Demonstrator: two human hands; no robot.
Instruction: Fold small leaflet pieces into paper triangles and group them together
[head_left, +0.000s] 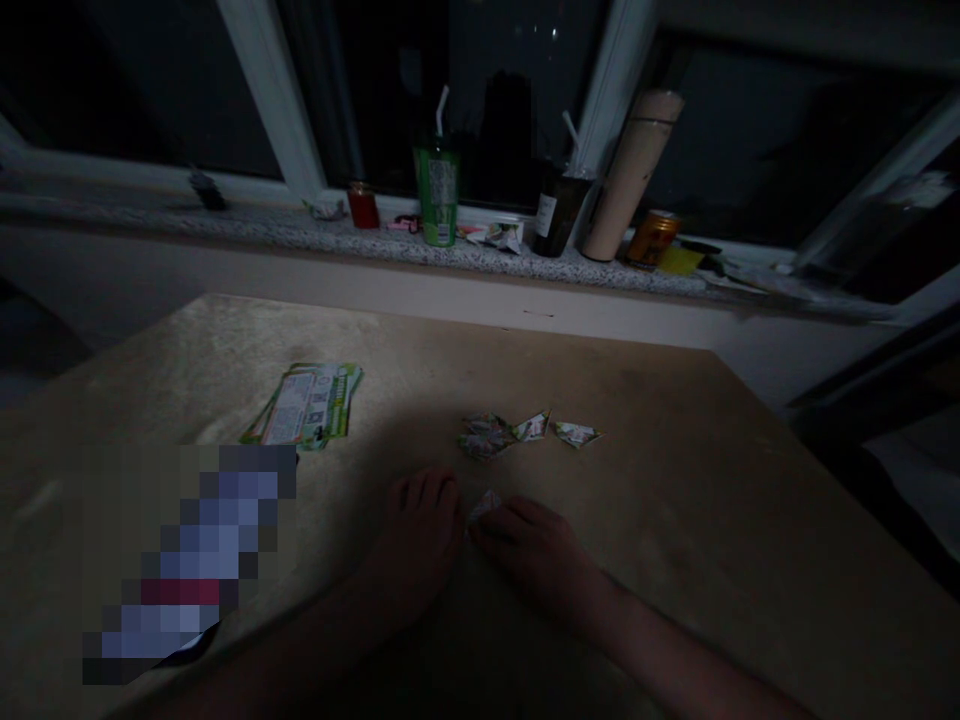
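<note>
Dim light, detail poor. Tan cloth-covered counter (675, 520).

- L hand (420, 535): lies flat, palm down, near the counter's front edge, abt mid-width. Grip released, fingers spread; fingertips just beside the small folded scrap of printed paper (484, 503).
- R hand (536, 555): fingertips closed on the scrap's near-right side, pinching or pressing it to the cloth; too dark to say which. Scrap sits betw. the two hands, on the counter.
- Beyond the hands, toward the back edge: three folded printed-paper pieces (532, 428) in a short row, the leftmost bulkier, maybe more than one.
- Toward the left edge: stack of flat green-and-white printed leaflets (307, 405), fanned, unfolded.

Judgement: partway. Some pieces look finished and set aside, one in work, and the leaflet stack is untouched stock.
</note>
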